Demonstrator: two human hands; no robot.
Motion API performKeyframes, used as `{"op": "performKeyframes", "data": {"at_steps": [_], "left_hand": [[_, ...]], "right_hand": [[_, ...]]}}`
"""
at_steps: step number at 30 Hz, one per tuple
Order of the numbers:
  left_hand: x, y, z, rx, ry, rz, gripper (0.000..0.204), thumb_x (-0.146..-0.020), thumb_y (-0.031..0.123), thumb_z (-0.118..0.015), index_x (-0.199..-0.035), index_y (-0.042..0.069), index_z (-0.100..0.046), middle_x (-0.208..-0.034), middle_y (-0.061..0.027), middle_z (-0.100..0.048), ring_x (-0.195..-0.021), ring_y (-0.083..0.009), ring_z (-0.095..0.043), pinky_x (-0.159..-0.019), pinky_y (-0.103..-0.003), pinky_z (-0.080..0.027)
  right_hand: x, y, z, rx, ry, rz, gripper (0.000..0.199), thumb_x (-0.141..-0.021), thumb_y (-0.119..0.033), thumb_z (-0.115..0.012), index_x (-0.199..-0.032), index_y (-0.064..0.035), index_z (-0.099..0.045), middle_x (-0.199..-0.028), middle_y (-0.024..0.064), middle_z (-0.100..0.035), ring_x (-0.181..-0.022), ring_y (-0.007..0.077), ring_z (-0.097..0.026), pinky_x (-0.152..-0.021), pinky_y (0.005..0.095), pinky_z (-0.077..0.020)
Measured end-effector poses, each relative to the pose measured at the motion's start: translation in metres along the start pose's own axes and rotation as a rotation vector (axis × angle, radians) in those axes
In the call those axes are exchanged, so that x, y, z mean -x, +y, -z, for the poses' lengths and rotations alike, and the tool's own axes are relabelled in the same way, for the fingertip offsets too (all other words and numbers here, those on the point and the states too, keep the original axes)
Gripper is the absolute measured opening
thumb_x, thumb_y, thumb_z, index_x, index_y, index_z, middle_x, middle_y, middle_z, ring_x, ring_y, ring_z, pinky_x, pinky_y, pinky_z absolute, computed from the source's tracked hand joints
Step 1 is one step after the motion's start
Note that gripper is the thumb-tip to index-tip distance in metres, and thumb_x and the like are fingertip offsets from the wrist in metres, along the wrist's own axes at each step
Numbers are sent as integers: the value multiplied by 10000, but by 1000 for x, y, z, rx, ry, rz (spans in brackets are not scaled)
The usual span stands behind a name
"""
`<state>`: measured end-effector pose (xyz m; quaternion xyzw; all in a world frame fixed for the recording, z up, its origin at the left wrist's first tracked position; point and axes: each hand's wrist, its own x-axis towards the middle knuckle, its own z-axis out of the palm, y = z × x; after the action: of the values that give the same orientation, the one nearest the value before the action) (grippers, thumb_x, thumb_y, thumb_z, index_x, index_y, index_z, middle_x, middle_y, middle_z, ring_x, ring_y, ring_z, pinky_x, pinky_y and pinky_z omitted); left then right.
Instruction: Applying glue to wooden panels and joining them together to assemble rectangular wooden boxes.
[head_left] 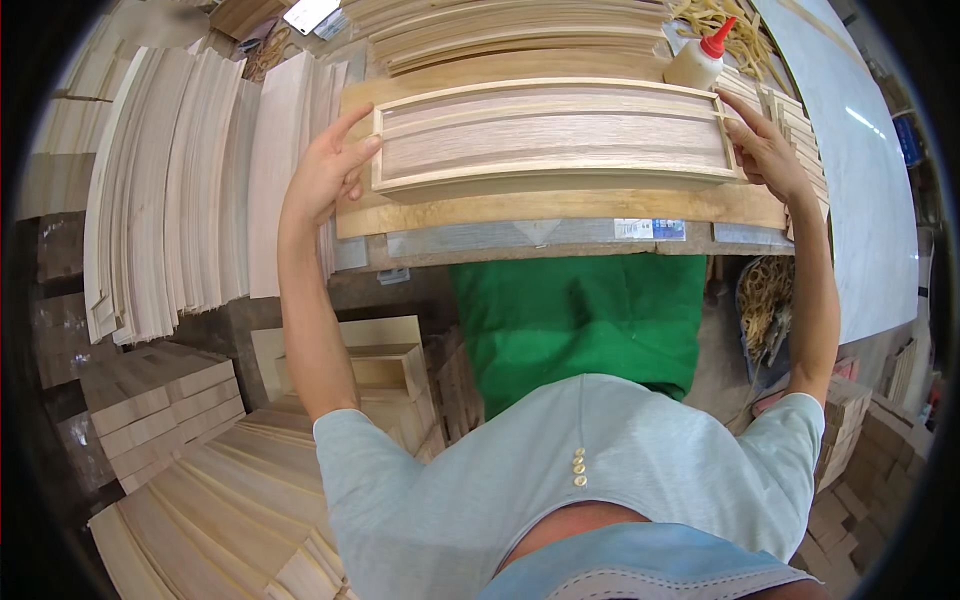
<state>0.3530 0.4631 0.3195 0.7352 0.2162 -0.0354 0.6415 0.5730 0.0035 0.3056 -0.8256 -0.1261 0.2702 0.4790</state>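
Since the shallow wooden box is so long, the left hand and right hand grip its 2 short ends, apparently for balance.

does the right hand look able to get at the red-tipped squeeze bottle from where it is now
Probably yes: the squeeze bottle stands close by, just beyond the shallow wooden tray's far right corner, with nothing visible blocking it, though the right hand would likely have to leave the tray.

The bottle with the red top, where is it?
The bottle is at the head view's upper right, just beyond the frame, near the right hand.
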Motion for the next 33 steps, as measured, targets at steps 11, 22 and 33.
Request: {"op": "performKeyframes", "data": {"at_steps": [11,22,33], "left_hand": [[-48,-24,8,247,110,-12,206,-928,163,-616,-1056,2,-616,-506,81,-393,-355,-12,-311,-365,-200,-322],[-66,-53,21,793,4,72,188,-949,151,-567,-772,94,-542,-517,82,-397,-356,-18,-306,-342,-176,-287],[17,-32,-12,29,68,-146,634,-875,211,-671,-1428,45,-408,-1206,-86,-576,-1039,-155,-576,-845,-284,-493]], "right_hand": [[-46,24,8,-398,-35,17,241,-1004,-225,-502,-1140,-38,-567,-642,-76,-418,-458,-8,-299,-388,155,-228],[-58,36,7,-526,-215,96,160,-982,-153,-532,-1079,-31,-567,-670,-35,-514,-494,17,-454,-440,185,-451],[-38,28,8,-206,2,78,342,-951,-330,-593,-1164,-66,-633,-862,-38,-599,-744,27,-533,-651,200,-479]]}}
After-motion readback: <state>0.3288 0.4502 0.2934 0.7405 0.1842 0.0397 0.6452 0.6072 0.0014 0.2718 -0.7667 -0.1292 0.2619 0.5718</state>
